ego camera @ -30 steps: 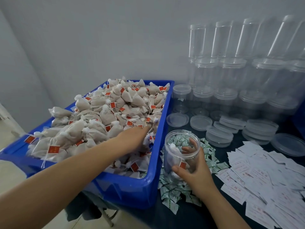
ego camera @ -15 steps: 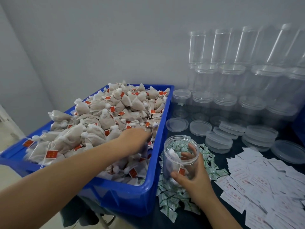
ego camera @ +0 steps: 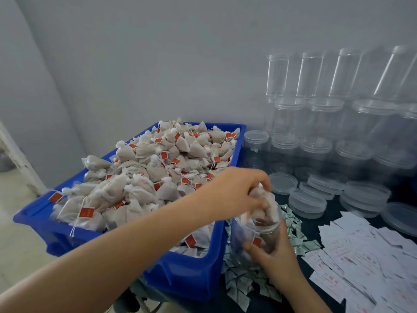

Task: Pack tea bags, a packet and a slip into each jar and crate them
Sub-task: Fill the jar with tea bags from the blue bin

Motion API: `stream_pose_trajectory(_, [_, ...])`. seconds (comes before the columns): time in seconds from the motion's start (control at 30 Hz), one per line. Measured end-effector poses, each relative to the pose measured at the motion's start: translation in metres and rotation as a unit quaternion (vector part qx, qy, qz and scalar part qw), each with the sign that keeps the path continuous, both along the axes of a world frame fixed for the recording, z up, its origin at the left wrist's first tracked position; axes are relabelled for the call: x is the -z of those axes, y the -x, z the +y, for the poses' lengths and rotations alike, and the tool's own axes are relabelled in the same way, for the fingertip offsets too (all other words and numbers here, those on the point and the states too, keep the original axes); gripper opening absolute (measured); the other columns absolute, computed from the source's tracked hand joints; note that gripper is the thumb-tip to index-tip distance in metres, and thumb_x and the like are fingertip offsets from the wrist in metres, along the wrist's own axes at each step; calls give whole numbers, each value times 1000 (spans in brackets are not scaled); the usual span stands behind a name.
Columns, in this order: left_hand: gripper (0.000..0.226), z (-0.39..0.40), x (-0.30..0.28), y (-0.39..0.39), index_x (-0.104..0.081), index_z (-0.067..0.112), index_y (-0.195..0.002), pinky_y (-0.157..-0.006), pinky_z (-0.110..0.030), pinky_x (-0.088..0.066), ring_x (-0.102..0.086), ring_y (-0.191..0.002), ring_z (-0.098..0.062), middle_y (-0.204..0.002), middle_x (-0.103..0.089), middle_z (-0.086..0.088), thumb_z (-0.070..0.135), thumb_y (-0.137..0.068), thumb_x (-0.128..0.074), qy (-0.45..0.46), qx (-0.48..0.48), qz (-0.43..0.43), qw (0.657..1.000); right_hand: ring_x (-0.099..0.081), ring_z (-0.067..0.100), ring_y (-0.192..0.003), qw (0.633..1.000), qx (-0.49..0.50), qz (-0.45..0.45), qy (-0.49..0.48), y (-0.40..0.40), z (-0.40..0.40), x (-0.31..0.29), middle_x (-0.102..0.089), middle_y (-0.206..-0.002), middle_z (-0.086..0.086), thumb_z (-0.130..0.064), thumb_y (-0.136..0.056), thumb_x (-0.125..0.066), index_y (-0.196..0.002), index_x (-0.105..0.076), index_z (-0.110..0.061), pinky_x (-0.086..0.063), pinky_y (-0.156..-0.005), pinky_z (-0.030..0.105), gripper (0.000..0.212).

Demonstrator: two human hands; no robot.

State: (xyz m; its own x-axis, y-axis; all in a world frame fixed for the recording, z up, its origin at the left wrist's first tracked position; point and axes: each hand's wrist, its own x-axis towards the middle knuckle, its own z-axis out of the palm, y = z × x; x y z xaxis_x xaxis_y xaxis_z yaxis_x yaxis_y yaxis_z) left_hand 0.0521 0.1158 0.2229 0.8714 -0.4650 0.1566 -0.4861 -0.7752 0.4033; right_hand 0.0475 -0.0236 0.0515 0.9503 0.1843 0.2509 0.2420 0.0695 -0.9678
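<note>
A clear, round plastic jar (ego camera: 256,233) is gripped low on its wall by the right hand (ego camera: 274,258), the thumb wrapped across the side nearest the camera and the fingers curled round the far side. The jar is held near the front edge of the dark worktop (ego camera: 313,224), just to the right of the blue plastic crate (ego camera: 189,274), over a scattered heap of small green-and-white sachets (ego camera: 293,231). A white string and a red tag are seen through the jar's wall.

Directly above the jar's mouth, the left hand (ego camera: 237,193) is closed on a bunch of beige mesh tea bags (ego camera: 262,204), pinched between fingers and thumb; the lowest bags are already inside the rim. This part is blurred, so the number of bags cannot be told.

The blue crate is piled high with more beige tea bags (ego camera: 144,175), each tied with white string and a red paper tag; it takes up the left side of the worktop and overhangs its front edge.

White printed paper slips (ego camera: 361,256) are spread loosely over the front right corner of the worktop. Behind them, towards the back right, clear shallow lids (ego camera: 283,182) are laid singly and in short stacks, and beyond those, empty clear jars (ego camera: 325,123) are stacked in rows against the grey wall (ego camera: 158,53).
</note>
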Motion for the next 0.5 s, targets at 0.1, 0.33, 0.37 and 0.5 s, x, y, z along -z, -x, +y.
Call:
stream_pose_trajectory(0.1, [23, -11, 10, -1, -62, 22, -113, -71, -20, -39, -45, -72, -7, -71, -43, 16, 27, -91, -62, -19, -3, -13, 1000, -67, 0, -103, 1000, -6, -4, -9, 2, 1, -3, -68, -115, -23, -36, -50, -86, -111, -49, -69, -54, -73, 11, 79])
stream_pose_trajectory(0.33, [24, -16, 12, -6, -60, 19, -117, -85, -31, -47, -50, -86, -14, -101, -61, -3, 25, -94, -57, -62, -12, -34, 997, -64, -7, -103, 1000, 5, -12, -3, 1, 0, -6, -66, -114, -29, -36, -51, -86, -107, -48, -75, -51, -73, 7, 78])
stream_pose_trajectory(0.37, [24, -18, 13, -6, -59, 19, -117, -86, -32, -48, -53, -89, -16, -105, -62, -5, 24, -94, -56, -69, -12, -28, 997, -65, -6, -103, 1000, 8, -14, 2, 0, 0, -6, -66, -114, -29, -38, -51, -86, -107, -48, -75, -51, -73, 7, 77])
stream_pose_trajectory(0.5, [22, -16, 12, -5, -59, 17, -113, -84, -32, -51, -62, -89, -16, -99, -69, -2, 28, -93, -59, -47, -8, -40, 998, -65, -3, -105, 1000, 12, -10, 13, 0, 0, -4, -65, -117, -26, -43, -51, -86, -113, -42, -77, -54, -76, 12, 84])
